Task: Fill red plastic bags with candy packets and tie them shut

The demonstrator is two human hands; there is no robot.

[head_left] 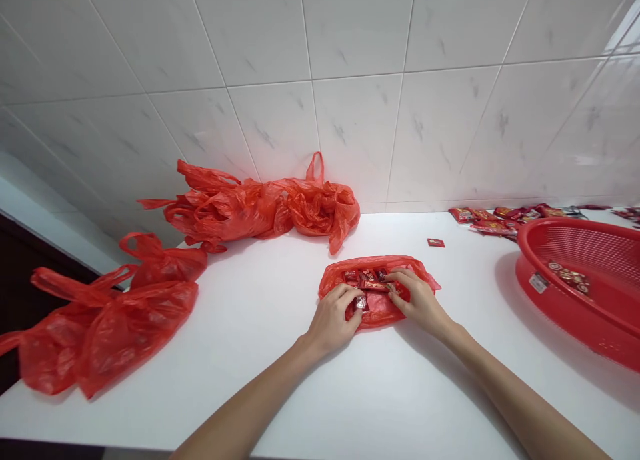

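Observation:
A small red plastic bag (340,273) lies flat on the white counter (380,393), spread open with several red wrapped candies (369,280) on it. My left hand (333,320) rests on the bag's near left edge, fingers curled and pinching a candy and the plastic. My right hand (417,300) lies on the bag's right side, fingers bent down onto the candies and the plastic.
A heap of crumpled red bags (260,207) sits against the tiled wall. More red bags (105,320) lie at the counter's left edge. A red mesh basket (585,287) with a few candies stands at right. Loose candy packets (493,220) lie along the wall, one single packet (436,243) nearer.

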